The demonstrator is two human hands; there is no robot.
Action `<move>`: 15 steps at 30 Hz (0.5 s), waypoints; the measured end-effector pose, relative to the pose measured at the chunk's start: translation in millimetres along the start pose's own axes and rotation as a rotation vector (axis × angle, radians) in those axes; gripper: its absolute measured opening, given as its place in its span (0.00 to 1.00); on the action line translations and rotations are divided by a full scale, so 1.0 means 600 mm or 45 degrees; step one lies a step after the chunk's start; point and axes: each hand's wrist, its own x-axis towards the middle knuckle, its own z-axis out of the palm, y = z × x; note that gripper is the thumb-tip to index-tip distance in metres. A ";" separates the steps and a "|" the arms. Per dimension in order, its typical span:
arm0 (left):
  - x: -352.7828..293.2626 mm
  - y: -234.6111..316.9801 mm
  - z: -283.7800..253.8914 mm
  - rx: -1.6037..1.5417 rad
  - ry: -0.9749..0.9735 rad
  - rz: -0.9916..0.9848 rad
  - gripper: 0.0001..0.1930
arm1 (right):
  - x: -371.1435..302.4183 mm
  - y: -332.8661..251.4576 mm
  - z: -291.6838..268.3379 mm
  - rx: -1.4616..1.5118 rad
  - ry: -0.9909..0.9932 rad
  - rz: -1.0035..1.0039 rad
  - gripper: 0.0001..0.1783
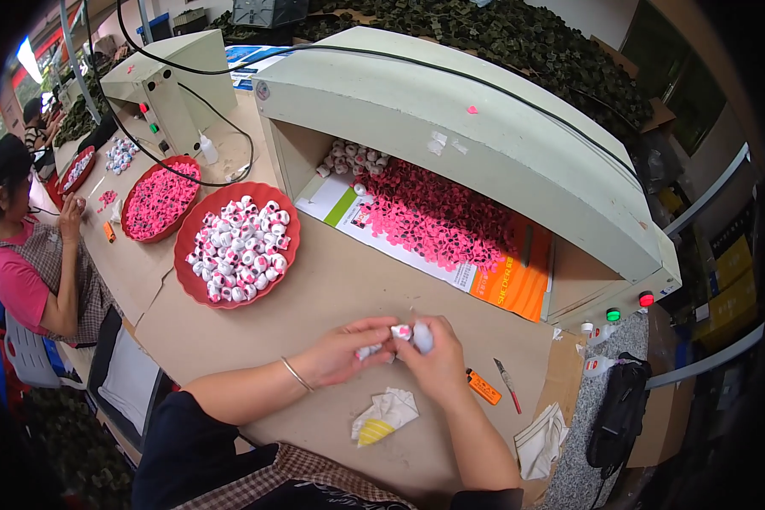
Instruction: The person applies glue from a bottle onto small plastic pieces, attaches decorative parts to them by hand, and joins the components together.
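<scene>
My left hand [338,352] and my right hand [438,361] meet over the table in front of me. Between their fingertips is a small white piece with pink marks [402,332], pinched from both sides. A pale rounded object, perhaps a small glue bottle [422,337], is tucked in the right hand. Another whitish piece [367,351] shows under the left fingers. To the left, a red scalloped bowl [184,274] holds many similar white-and-pink pieces. An orange lighter [484,386] and a slim craft knife [508,386] lie right of my right hand.
A large pale machine housing [450,110] stands behind, with loose pink pieces [438,223] piled in its opening. Folded cloths [385,416] lie near me. Another red bowl [127,223] holds pink pieces. A person [38,263] works at the left. A black cable [374,53] crosses above.
</scene>
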 end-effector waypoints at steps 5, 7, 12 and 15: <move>-0.008 -0.009 0.026 0.138 -0.029 -0.088 0.15 | -0.062 -0.015 -0.020 -0.159 0.068 -0.334 0.16; -0.018 0.001 0.014 0.111 -0.106 -0.170 0.14 | -0.088 -0.015 -0.043 0.436 -0.014 0.047 0.18; -0.034 -0.013 0.013 0.128 0.028 -0.073 0.12 | -0.122 -0.001 -0.068 0.709 0.159 0.213 0.18; -0.029 -0.030 -0.004 0.071 0.000 -0.017 0.12 | -0.129 0.011 -0.044 0.749 0.155 0.086 0.15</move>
